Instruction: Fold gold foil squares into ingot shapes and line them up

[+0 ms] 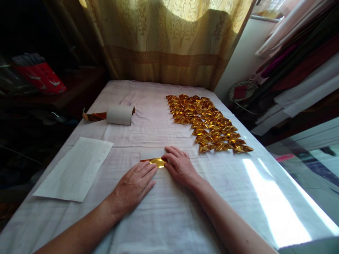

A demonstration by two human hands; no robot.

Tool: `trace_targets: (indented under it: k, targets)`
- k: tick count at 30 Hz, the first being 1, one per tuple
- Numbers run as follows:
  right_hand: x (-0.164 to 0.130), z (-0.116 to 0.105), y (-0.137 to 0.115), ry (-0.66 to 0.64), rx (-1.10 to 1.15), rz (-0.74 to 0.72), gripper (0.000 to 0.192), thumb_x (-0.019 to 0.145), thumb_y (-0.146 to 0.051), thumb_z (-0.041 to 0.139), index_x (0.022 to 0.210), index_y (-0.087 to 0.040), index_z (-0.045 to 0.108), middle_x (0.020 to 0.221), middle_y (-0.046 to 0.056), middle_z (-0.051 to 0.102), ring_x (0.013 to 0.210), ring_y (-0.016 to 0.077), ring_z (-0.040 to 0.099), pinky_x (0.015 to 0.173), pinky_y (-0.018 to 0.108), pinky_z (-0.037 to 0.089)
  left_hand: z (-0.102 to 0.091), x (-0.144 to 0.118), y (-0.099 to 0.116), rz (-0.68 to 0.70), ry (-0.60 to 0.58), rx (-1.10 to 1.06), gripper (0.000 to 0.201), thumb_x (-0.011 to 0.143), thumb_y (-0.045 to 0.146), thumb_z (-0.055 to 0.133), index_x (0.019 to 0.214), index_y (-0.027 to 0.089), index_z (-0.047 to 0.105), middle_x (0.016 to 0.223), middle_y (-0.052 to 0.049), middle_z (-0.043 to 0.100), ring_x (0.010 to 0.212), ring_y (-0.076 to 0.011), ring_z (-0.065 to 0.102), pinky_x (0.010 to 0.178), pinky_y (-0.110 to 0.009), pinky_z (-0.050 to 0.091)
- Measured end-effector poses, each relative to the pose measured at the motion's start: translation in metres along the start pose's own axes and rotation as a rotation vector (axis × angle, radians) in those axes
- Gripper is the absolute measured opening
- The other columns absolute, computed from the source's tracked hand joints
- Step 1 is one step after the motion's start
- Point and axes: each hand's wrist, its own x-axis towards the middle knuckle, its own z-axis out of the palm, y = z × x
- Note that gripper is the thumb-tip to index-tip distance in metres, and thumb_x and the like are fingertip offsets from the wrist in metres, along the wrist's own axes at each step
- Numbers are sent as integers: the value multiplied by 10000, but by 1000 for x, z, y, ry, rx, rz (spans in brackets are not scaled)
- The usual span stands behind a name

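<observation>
Gold foil, white on its back, lies flat under both hands as a small strip of paper near the middle of the worktop, its long axis running left to right. The left hand rests palm down with fingers straight, their tips on the near edge of the strip at its shiny gold fold. The right hand comes in from the right, its fingers bent and pressing the strip's right end. Neither hand grips anything; both lie open and press flat, fingertips almost meeting over the strip. The strip sits just far of the left hand and just left of the right, about equally close to both.

Farther out, rows of folded gold pieces fill the far right. A roll lies at far left, and a white sheet at near left.
</observation>
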Motion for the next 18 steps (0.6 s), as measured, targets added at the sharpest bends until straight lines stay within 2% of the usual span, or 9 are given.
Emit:
trace_targets:
  k: [7,12,18]
  targets:
    - [1,0,1,-7,9,-2,224,935,-252,564,1133,-257,670,1438,82,541,1371,267,422,1074,486,348,-11,-24,-17,1,9,68,427,1049,347,321,1296,171,621,1304,-57,670,1206,-202,612,1053,-365,484]
    - [2,1,3,16,22,-25,213,929,-236,569,1109,-262,680,1411,80,564,1363,252,432,1068,480,359,-16,-31,-25,-40,-5,40,436,1050,378,316,1287,199,636,1298,-37,676,1211,-201,609,1045,-375,483]
    - [3,7,16,60,14,-99,248,929,-219,545,1115,-266,701,1372,81,596,1320,238,486,1041,448,413,-18,-33,-36,-96,-52,-21,436,1043,398,324,1255,222,662,1276,-43,689,1202,-216,604,1055,-420,446]
